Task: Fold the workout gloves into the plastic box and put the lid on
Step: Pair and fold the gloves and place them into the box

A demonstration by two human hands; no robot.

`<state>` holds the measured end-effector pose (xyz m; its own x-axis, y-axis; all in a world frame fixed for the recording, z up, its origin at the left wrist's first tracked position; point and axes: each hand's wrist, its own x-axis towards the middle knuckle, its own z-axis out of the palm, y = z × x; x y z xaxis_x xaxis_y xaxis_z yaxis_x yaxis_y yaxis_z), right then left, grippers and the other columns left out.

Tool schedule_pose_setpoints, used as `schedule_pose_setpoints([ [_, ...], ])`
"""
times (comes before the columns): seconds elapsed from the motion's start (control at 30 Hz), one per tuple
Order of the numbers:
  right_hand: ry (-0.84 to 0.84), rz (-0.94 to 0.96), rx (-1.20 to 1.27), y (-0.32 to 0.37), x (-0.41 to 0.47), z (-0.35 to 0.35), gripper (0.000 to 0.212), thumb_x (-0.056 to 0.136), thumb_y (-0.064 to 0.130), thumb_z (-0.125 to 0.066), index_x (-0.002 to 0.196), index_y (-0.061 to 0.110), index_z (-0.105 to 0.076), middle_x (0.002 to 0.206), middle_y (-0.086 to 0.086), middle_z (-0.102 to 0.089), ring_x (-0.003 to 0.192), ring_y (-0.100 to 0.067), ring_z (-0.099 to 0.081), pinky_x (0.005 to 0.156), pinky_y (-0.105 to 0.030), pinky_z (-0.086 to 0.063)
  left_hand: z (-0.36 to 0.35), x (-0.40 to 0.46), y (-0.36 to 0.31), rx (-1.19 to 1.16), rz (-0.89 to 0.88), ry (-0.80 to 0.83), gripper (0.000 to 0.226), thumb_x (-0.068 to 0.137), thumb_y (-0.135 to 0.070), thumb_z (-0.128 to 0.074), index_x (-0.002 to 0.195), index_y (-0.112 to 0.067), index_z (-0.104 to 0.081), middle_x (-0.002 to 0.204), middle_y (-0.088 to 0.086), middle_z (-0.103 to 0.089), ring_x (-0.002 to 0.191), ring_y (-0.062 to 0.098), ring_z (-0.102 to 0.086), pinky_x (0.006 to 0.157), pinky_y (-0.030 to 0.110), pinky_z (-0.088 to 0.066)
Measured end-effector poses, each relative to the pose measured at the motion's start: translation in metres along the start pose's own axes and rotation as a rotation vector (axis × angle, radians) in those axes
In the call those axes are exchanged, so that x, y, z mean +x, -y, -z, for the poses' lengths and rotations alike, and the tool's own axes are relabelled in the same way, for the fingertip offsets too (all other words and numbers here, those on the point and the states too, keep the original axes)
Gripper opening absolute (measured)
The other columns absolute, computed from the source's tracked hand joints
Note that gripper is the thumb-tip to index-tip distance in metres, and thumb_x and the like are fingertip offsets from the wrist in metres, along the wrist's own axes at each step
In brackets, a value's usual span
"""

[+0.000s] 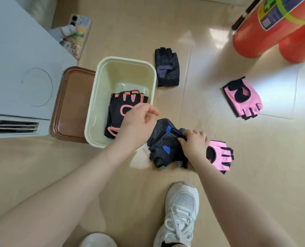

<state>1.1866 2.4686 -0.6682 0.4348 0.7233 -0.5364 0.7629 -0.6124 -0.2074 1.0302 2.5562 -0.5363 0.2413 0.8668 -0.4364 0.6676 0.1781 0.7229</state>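
A cream plastic box (102, 97) stands on the floor with black-and-pink gloves (116, 113) lying inside. Its brown lid (71, 104) lies flat to the left of the box. My left hand (137, 122) hovers over the box's near right corner, fingers loosely curled, holding nothing. My right hand (194, 141) pinches the edge of the black-and-blue gloves (164, 147) lying on the floor beside the box. A pink glove (221, 155) lies partly under my right hand. Another pink glove (242, 98) and a black-and-grey glove (167, 67) lie farther away.
A white appliance (20, 68) stands at the left with a phone (77, 36) leaning behind it. Two orange cylinders (272, 29) stand at the far right. My white sneaker (178, 213) rests on the beige floor below the gloves.
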Motion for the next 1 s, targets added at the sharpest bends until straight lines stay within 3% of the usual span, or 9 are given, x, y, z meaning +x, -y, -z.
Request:
schedule_pose_setpoints([
  [0.1, -0.043, 0.038, 0.225, 0.002, -0.008, 0.011, 0.019, 0.084, 0.027, -0.060, 0.098, 0.014, -0.063, 0.112, -0.008, -0.059, 0.111, -0.031, -0.043, 0.092, -0.036, -0.031, -0.009, -0.003, -0.003, -0.028, -0.002, 0.011, 0.020, 0.089, -0.007, -0.045, 0.089, -0.020, -0.060, 0.085, -0.018, -0.053, 0.076, -0.003, -0.050, 0.062, -0.005, -0.034],
  [0.2, -0.055, 0.071, 0.597, -0.002, -0.038, 0.039, 0.008, 0.080, 0.018, -0.064, 0.083, 0.014, -0.058, 0.091, -0.003, -0.062, 0.090, -0.017, -0.055, 0.074, -0.025, -0.037, -0.026, -0.015, -0.007, -0.066, 0.038, 0.119, 0.016, 0.090, -0.014, -0.045, 0.088, -0.023, -0.058, 0.085, -0.013, -0.062, 0.084, 0.008, -0.060, 0.072, 0.009, -0.043],
  [0.3, -0.058, 0.038, 0.820, -0.004, -0.074, 0.067, 0.019, 0.081, 0.014, -0.063, 0.075, 0.024, -0.047, 0.067, 0.008, -0.060, 0.059, 0.002, -0.054, 0.055, -0.013, -0.039, -0.048, -0.027, -0.011, -0.061, 0.117, 0.255, 0.015, 0.091, -0.027, -0.046, 0.097, -0.019, -0.058, 0.097, -0.002, -0.064, 0.091, 0.014, -0.062, 0.080, 0.025, -0.045],
  [0.37, -0.081, 0.068, 0.884, -0.001, -0.093, 0.076, 0.024, 0.081, 0.014, -0.064, 0.076, 0.029, -0.046, 0.069, 0.010, -0.058, 0.062, 0.003, -0.055, 0.058, -0.010, -0.043, -0.062, -0.036, -0.016, -0.174, 0.164, 0.306, 0.024, 0.089, -0.036, -0.049, 0.102, -0.017, -0.057, 0.101, -0.002, -0.064, 0.091, 0.012, -0.062, 0.084, 0.029, -0.048],
  [0.5, 0.016, 0.163, 0.880, 0.008, -0.114, 0.070, 0.024, 0.082, 0.012, -0.063, 0.081, 0.031, -0.049, 0.075, 0.009, -0.060, 0.068, -0.003, -0.056, 0.065, -0.016, -0.046, -0.076, -0.051, -0.016, -0.161, 0.133, 0.239, 0.030, 0.085, -0.035, -0.057, 0.104, -0.012, -0.055, 0.095, 0.002, -0.066, 0.090, 0.020, -0.062, 0.083, 0.037, -0.050],
  [0.63, 0.185, 0.179, 0.960, 0.000, -0.123, 0.055, 0.027, 0.086, 0.004, -0.055, 0.102, 0.026, -0.057, 0.098, 0.008, -0.065, 0.091, -0.014, -0.065, 0.082, -0.025, -0.052, -0.069, -0.055, -0.002, 0.100, 0.026, 0.245, 0.018, 0.092, -0.024, -0.046, 0.096, -0.008, -0.049, 0.086, 0.007, -0.060, 0.080, 0.024, -0.056, 0.060, 0.027, -0.040],
  [0.83, 0.072, 0.099, 0.789, -0.030, -0.111, 0.053, 0.017, 0.091, 0.009, -0.048, 0.081, 0.018, -0.059, 0.078, 0.006, -0.065, 0.077, -0.019, -0.062, 0.080, -0.040, -0.053, -0.062, -0.071, 0.025, 0.360, -0.029, 0.151, 0.030, 0.093, -0.018, -0.042, 0.120, -0.005, -0.039, 0.093, 0.019, -0.065, 0.080, 0.037, -0.060, 0.069, 0.046, -0.050],
  [0.9, 0.103, 0.067, 0.706, -0.034, -0.100, 0.048, 0.015, 0.091, 0.012, -0.047, 0.086, 0.013, -0.061, 0.086, -0.006, -0.068, 0.085, -0.029, -0.062, 0.080, -0.043, -0.051, -0.062, -0.076, 0.037, 0.415, -0.032, 0.176, 0.030, 0.093, -0.019, -0.044, 0.119, -0.006, -0.040, 0.095, 0.018, -0.065, 0.081, 0.036, -0.060, 0.070, 0.047, -0.050],
  [1.0, 0.098, 0.093, 0.569, -0.026, -0.074, 0.038, 0.023, 0.091, 0.010, -0.044, 0.106, 0.008, -0.062, 0.106, -0.013, -0.067, 0.097, -0.028, -0.059, 0.079, -0.033, -0.044, -0.057, -0.072, 0.048, 0.384, -0.078, 0.132, 0.026, 0.091, -0.018, -0.047, 0.114, -0.007, -0.047, 0.099, 0.013, -0.064, 0.087, 0.034, -0.059, 0.075, 0.047, -0.049],
])
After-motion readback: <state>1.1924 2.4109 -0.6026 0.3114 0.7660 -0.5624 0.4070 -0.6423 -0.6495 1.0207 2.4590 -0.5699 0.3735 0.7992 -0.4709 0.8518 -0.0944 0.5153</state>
